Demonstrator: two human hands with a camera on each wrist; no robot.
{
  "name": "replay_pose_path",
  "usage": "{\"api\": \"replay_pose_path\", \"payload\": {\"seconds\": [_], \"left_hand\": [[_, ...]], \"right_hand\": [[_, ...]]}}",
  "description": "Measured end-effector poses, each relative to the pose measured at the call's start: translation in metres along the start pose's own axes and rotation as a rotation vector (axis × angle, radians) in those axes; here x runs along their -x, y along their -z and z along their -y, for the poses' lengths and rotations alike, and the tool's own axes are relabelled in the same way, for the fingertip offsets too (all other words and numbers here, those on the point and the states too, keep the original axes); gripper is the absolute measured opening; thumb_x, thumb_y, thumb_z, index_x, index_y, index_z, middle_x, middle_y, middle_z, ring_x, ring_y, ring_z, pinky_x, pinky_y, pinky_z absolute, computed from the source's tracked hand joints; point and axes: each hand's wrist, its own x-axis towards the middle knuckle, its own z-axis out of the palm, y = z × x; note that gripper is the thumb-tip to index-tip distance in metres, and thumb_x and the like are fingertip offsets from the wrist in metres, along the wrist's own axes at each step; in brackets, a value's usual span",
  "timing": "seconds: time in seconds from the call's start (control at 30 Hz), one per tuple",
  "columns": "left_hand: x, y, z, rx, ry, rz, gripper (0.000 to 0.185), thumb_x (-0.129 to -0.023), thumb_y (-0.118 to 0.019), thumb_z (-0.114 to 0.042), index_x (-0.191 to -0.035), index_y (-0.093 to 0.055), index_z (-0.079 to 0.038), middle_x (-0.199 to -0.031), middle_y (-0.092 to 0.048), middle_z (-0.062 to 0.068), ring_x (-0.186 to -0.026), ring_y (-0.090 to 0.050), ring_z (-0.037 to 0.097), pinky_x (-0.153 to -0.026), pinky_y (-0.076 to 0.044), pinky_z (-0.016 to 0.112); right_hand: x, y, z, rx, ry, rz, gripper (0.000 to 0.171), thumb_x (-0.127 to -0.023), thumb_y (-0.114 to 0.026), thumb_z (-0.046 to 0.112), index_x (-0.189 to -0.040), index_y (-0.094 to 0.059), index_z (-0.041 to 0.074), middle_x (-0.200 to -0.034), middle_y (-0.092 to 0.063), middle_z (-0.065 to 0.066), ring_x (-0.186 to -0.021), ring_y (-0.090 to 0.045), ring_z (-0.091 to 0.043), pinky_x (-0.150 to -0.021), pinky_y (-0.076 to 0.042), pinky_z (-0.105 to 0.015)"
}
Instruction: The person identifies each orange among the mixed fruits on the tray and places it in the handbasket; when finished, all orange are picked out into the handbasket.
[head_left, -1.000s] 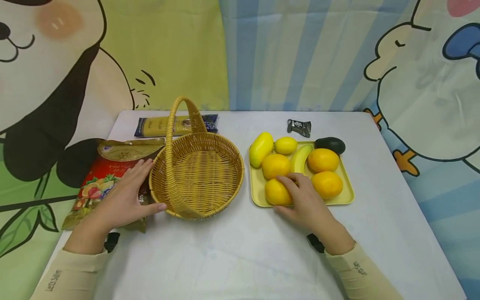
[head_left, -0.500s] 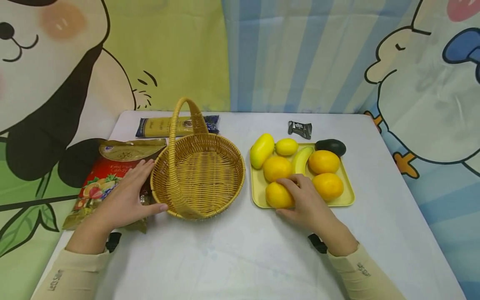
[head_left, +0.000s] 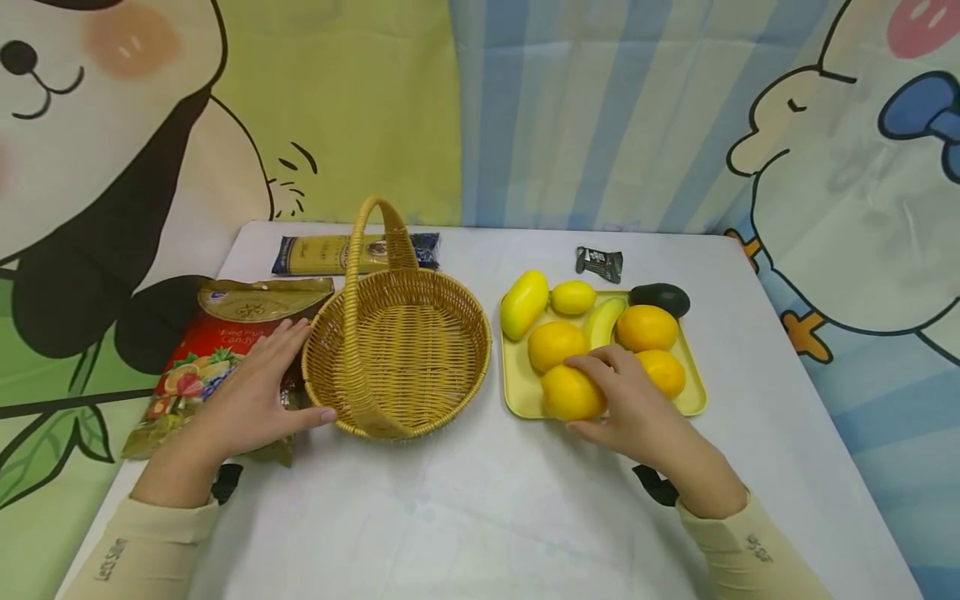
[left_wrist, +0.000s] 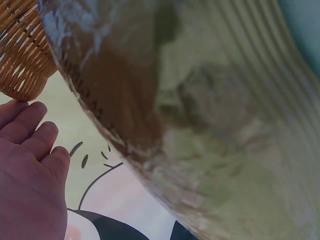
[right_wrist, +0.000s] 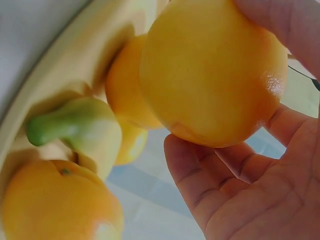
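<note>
while my right hand [head_left: 630,404] grips the front orange [head_left: 572,392] at the near edge of the yellow tray [head_left: 693,400], my left hand [head_left: 251,400] lies flat with straight fingers against the wicker basket [head_left: 397,350]. the left palm rests on a candy bag [head_left: 217,350] beside the basket.

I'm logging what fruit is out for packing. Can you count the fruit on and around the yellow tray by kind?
Oranges: 4, one held by the right hand
Mango: 1
Lemon: 1
Banana: 1
Avocado: 1
Total: 8
</note>
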Motion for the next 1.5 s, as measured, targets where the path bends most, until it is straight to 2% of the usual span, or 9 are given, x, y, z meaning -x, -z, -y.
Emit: {"api": "replay_pose_path", "payload": {"seconds": [0.2, 0.4, 0.57, 0.8, 1.03, 1.23, 1.5], "left_hand": [[0.0, 0.0, 0.001, 0.006, 0.015, 0.014, 0.128, -0.078, -0.086, -0.061, -0.17, -0.009, -0.018, -0.176, -0.014, 0.017, -0.164, -0.006, 0.041, -0.128, -0.009, 0.071], [-0.001, -0.001, 0.003, 0.001, 0.026, 0.021, 0.129, -0.077, -0.086, -0.064, -0.17, -0.008, -0.02, -0.177, -0.014, 0.016, -0.165, -0.006, 0.04, -0.129, -0.009, 0.069], [0.0, -0.001, 0.004, 0.002, 0.016, 0.013, 0.128, -0.078, -0.085, -0.064, -0.17, -0.009, -0.019, -0.176, -0.015, 0.017, -0.165, -0.006, 0.039, -0.131, -0.007, 0.067], [0.0, 0.0, 0.003, 0.01, 0.021, 0.019, 0.128, -0.078, -0.085, -0.064, -0.17, -0.008, -0.02, -0.177, -0.013, 0.015, -0.165, -0.005, 0.039, -0.13, -0.008, 0.068], [0.0, 0.0, 0.001, 0.007, 0.018, 0.018, 0.127, -0.078, -0.084, -0.064, -0.17, -0.01, -0.019, -0.177, -0.014, 0.014, -0.165, -0.006, 0.038, -0.132, -0.008, 0.065], [0.0, 0.0, -0.001, 0.003, 0.008, 0.013, 0.127, -0.079, -0.084, -0.065, -0.17, -0.011, -0.017, -0.176, -0.016, 0.016, -0.165, -0.007, 0.038, -0.133, -0.006, 0.061], [0.0, 0.0, -0.001, -0.005, 0.033, 0.027, 0.129, -0.077, -0.082, -0.07, -0.17, -0.011, -0.018, -0.177, -0.015, 0.015, -0.165, -0.006, 0.038, -0.132, -0.009, 0.064]], "right_hand": [[-0.001, 0.01, 0.0, -0.001, 0.015, -0.023, 0.078, -0.073, -0.098, 0.026, -0.141, -0.061, 0.014, -0.13, -0.056, -0.013, -0.119, -0.055, -0.032, -0.102, -0.054, -0.054], [-0.006, 0.018, 0.001, 0.019, 0.02, -0.025, 0.081, -0.072, -0.098, 0.029, -0.142, -0.06, 0.014, -0.132, -0.055, -0.014, -0.118, -0.054, -0.032, -0.102, -0.055, -0.053], [-0.012, 0.023, 0.001, 0.011, 0.049, -0.049, 0.081, -0.073, -0.098, 0.024, -0.143, -0.059, 0.013, -0.131, -0.055, -0.015, -0.118, -0.053, -0.032, -0.1, -0.055, -0.053], [-0.024, 0.027, 0.004, 0.007, 0.079, -0.08, 0.082, -0.072, -0.098, 0.026, -0.143, -0.059, 0.012, -0.13, -0.055, -0.015, -0.118, -0.053, -0.031, -0.1, -0.055, -0.052], [-0.036, 0.031, 0.01, 0.009, 0.093, -0.07, 0.08, -0.074, -0.097, 0.026, -0.143, -0.06, 0.013, -0.132, -0.054, -0.015, -0.119, -0.053, -0.032, -0.103, -0.052, -0.055], [-0.047, 0.033, 0.016, 0.019, 0.133, -0.083, 0.078, -0.074, -0.097, 0.028, -0.142, -0.06, 0.013, -0.13, -0.055, -0.015, -0.116, -0.055, -0.032, -0.1, -0.052, -0.052], [-0.061, 0.035, 0.029, -0.003, 0.131, -0.06, 0.078, -0.076, -0.095, 0.029, -0.143, -0.058, 0.015, -0.135, -0.053, -0.014, -0.119, -0.054, -0.032, -0.102, -0.053, -0.053]]}}
